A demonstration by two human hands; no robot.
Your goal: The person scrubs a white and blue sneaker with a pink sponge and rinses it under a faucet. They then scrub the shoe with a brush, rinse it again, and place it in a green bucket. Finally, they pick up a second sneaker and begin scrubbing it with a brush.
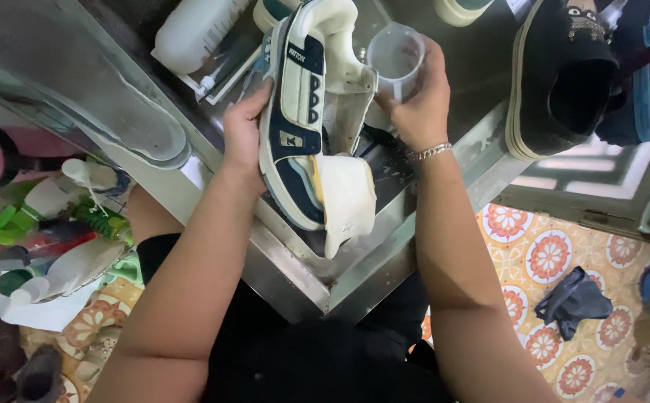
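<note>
**Holding a sneaker over a steel tray**

Gripping the sneaker (302,112) from its side, the left hand (244,138) has its fingers curled round the navy and white upper, thumb side against the sole edge. Shoe lies tilted, toe toward the person, heel away, above the corner of the metal tray (355,269). Cream tongue or liner flap (346,201) hangs out toward the near corner.

Right hand (418,104) closed around a translucent plastic cup (393,60), held just beside the shoe's heel opening. Cup mouth faces the camera; contents cannot be made out. Silver bracelet (431,151) on that wrist.

Tray surface looks wet, with small droplets near the right wrist. White plastic bottle (194,30) lies at the tray's far edge, near the shoe's heel. Black slip-on shoe (564,75) rests to the right, well apart from the hands. Cluster of spray bottles and brushes (48,216) sits at left, below the tray. Dark cloth (573,300) lies on the patterned orange floor tiles (549,257).
</note>
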